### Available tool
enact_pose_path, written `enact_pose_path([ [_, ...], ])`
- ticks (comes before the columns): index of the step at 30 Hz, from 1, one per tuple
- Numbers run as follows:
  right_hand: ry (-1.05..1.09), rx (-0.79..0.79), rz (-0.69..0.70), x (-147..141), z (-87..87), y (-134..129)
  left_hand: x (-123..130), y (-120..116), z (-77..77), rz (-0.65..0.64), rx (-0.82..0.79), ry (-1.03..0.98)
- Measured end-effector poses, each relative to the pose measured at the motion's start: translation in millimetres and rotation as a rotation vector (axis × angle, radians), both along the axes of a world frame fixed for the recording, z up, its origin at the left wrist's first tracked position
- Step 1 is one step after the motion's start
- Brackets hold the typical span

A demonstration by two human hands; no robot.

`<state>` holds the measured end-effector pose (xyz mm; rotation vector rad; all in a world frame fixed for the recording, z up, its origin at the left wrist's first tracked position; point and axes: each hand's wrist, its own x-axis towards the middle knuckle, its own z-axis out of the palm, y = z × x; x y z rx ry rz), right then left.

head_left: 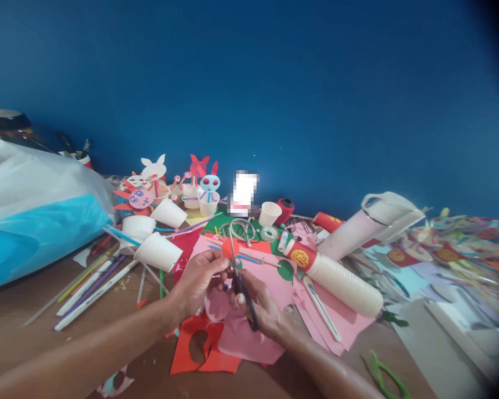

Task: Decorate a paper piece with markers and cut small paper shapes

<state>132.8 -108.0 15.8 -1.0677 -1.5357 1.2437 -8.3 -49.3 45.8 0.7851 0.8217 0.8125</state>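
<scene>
Your left grip (197, 280) pinches the orange-red paper piece (230, 249) above the pink sheets (272, 277), presumably to steady it. Your right grip (260, 302) clasps the scissors (238, 282) with blades directed away from you, likely keeping the paper edge within reach.

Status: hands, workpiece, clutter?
Left hand: pinching orange disc. Right hand: gripping scissors, blades at disc. Clutter: pink sheets, orange scrap beneath hands.
</scene>
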Motion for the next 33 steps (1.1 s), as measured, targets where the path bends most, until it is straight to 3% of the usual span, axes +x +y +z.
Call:
enact_pose_path([
  [33, 0.049, -0.059, 0.019, -1.9, 2.8, -3.3, -3.2, 4.7, -7.8, -0.043, 0.015, 0.043],
])
